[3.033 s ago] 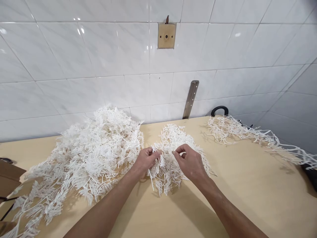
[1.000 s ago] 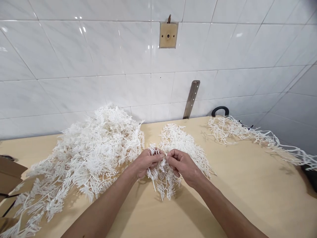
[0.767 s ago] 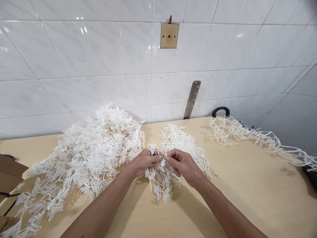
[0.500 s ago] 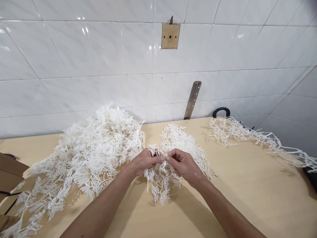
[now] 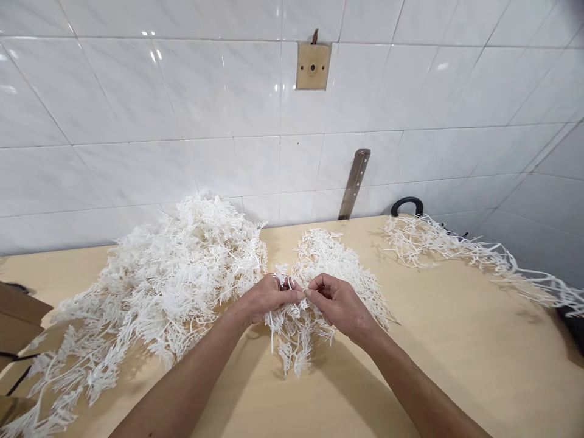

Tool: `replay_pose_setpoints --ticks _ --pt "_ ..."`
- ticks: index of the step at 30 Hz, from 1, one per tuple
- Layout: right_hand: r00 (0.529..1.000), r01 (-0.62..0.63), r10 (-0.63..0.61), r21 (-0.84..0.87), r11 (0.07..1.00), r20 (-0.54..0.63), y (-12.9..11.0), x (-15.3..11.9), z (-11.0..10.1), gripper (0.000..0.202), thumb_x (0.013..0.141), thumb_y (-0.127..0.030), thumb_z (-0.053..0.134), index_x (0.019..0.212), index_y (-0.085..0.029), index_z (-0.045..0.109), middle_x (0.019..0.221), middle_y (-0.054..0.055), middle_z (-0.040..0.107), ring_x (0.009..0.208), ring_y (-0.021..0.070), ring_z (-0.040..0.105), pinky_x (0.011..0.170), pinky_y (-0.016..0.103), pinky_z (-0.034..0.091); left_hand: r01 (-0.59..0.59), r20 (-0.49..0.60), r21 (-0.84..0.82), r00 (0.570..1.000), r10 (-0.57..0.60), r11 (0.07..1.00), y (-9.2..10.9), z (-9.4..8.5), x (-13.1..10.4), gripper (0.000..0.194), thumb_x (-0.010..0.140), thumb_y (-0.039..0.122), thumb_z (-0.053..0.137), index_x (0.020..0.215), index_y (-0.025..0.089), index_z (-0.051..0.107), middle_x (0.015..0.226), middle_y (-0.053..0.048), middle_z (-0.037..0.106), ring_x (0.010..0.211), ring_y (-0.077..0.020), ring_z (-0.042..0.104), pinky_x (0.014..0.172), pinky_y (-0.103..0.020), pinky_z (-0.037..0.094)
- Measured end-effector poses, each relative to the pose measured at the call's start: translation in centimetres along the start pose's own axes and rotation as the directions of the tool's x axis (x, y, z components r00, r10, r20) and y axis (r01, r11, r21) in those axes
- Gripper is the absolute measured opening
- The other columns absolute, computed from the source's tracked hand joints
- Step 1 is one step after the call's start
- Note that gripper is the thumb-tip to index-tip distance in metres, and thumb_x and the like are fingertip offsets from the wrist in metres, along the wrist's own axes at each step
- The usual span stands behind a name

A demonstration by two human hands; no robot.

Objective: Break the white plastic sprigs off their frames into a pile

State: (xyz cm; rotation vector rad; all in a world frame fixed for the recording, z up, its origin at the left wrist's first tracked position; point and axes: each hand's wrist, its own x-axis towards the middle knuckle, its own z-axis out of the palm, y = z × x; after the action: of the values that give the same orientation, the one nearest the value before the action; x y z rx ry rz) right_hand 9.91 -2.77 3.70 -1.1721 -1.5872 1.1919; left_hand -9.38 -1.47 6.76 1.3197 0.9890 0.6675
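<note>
- Head view, centre of the frame: a white, feathery, plastic-looking sprig (image 5: 296,353) sits within the grip of both hands, its fronds hanging below the left fingers toward the lower centre.
- Left hand (image 5: 268,298): thumb and forefinger pressed together, pinching the sprig.
- Right hand (image 5: 340,304): thumb and index tips meet just beside the left thumb, pinching the sprig's thin stem; the exact contact is too small to make out.
- Just behind the grip, a small pile of white branching sprigs (image 5: 337,261) lies on the pale wood-toned bench (image 5: 456,359).
- Left of the grip, a large, bushy white heap (image 5: 182,267) spreads toward the lower left corner.
</note>
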Motion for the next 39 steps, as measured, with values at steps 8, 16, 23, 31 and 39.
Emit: replay_pose_setpoints --ticks 8,16,23,31,39 --pt "0.988 -0.078 0.056 0.151 0.985 0.144 0.3 0.0 -0.7 0.031 0.084 -0.047 0.065 0.094 -0.018 0.061 0.060 -0.006 0.049 0.046 0.0080 0.041 0.039 0.020 0.034 -0.021 0.008 0.134 1.000 0.020 0.991 1.0 0.1 -0.5 0.035 0.064 0.044 0.078 0.059 0.017 0.055 0.050 0.008 0.033 0.048 -0.0072 0.023 0.048 -0.025 0.016" --pt "0.982 -0.130 0.118 0.076 0.989 0.147 0.5 0.3 -1.1 0.032 0.085 -0.047 0.062 0.087 -0.016 0.068 0.055 -0.006 0.045 0.043 0.0065 0.037 0.038 0.019 0.033 0.011 -0.018 0.107 1.000 -0.009 0.994 0.6 0.5 -0.3 0.031 0.062 0.039 0.078 0.060 0.017 0.057 0.048 0.008 0.034 0.047 -0.0066 0.022 0.046 -0.025 0.015" --pt "0.985 -0.123 0.120 0.012 0.992 0.121 0.7 0.2 -1.1 0.031 0.086 -0.047 0.060 0.084 -0.017 0.067 0.056 -0.005 0.046 0.044 0.0068 0.038 0.038 0.019 0.035 0.048 -0.010 0.096 0.999 -0.047 0.994 0.3 0.5 0.0 0.024 0.067 0.035 0.072 0.065 0.016 0.057 0.052 0.008 0.037 0.049 -0.0064 0.024 0.049 -0.025 0.017" --pt "0.991 -0.088 0.097 -0.094 0.992 0.092 0.3 0.1 -0.8 0.027 0.086 -0.043 0.057 0.086 -0.019 0.067 0.062 -0.003 0.053 0.046 0.0083 0.041 0.040 0.020 0.036 0.070 -0.007 0.051 0.998 -0.069 0.996 -0.2 0.8 0.3 0.033 0.064 0.041 0.076 0.064 0.016 0.055 0.054 0.007 0.041 0.049 -0.0071 0.030 0.051 -0.025 0.022" --pt "0.996 0.093 -0.088 -0.416 0.904 0.031 -0.4 -0.2 0.0 0.016 0.084 -0.025 0.053 0.076 -0.020 0.066 0.063 -0.002 0.061 0.055 0.0116 0.052 0.051 0.022 0.038 0.138 0.024 -0.022 0.990 -0.137 0.990 -1.6 0.5 0.9 0.029 0.062 0.035 0.073 0.058 0.017 0.050 0.049 0.007 0.036 0.045 -0.0064 0.028 0.046 -0.024 0.020"
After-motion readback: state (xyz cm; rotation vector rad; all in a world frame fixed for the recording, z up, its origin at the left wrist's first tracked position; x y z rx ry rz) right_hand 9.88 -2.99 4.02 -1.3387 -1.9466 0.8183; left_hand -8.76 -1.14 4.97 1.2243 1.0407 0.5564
